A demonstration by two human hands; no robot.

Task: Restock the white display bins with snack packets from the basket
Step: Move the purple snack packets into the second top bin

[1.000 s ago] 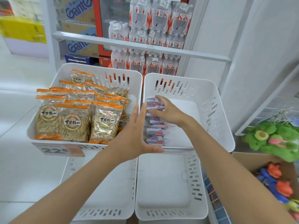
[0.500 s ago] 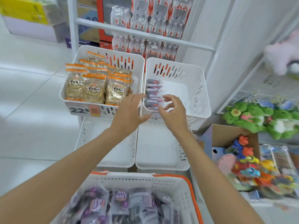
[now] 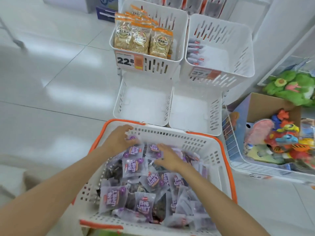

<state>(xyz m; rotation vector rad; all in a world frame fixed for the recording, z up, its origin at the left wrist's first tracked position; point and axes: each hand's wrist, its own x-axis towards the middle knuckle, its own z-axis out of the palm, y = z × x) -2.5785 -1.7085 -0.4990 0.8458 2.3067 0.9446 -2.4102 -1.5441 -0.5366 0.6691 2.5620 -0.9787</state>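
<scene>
Now both hands had dropped from display bin (image 3: 238, 53) to basket (image 3: 170, 133) for another load: right hand (image 3: 167, 155) flat on snack packets (image 3: 134, 166), left hand (image 3: 117, 142) curled (grip unclear).

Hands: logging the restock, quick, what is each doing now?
Left hand: curled round a purple packet in the basket.
Right hand: open, flat on the packets.

Basket (image 3: 213, 150) near rim cut off at the bottom, right price tag (image 3: 203, 74) blurred, toys (image 3: 281, 140) smeared, I can't tell if my left hand (image 3: 119, 141) grips a packet (image 3: 132, 138).
</scene>
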